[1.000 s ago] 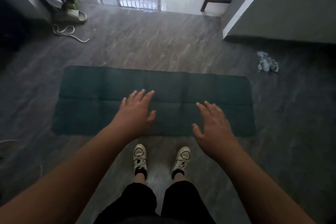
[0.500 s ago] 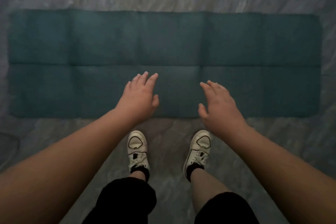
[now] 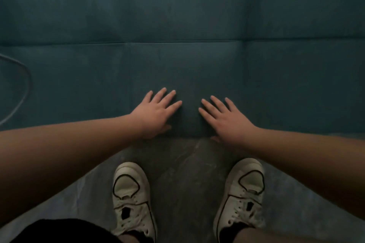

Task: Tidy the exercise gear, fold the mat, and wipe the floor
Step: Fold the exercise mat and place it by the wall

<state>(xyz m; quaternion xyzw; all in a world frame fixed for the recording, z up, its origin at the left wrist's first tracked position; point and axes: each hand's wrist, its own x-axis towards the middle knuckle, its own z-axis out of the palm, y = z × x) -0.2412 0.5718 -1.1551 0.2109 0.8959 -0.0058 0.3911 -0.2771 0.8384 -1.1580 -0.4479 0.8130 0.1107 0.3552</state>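
**Both hands flat on mat edge**

Mat point(image 3: 177, 16): dark teal, lies unfolded on the floor point(image 3: 177, 173), fills the upper frame; fold creases visible, one running across, others crossing it.

Left hand point(image 3: 156, 114): palm down, fingers spread, resting at the mat's near edge; thumb at the edge, grip not discernible.

Right hand point(image 3: 225, 118): same posture, just beside the left, a narrow gap between them. Neither hand closed on anything.

Shoes point(image 3: 132, 197): white, on bare floor just short of the mat.

Cord point(image 3: 25, 89): curves over the mat at far left.
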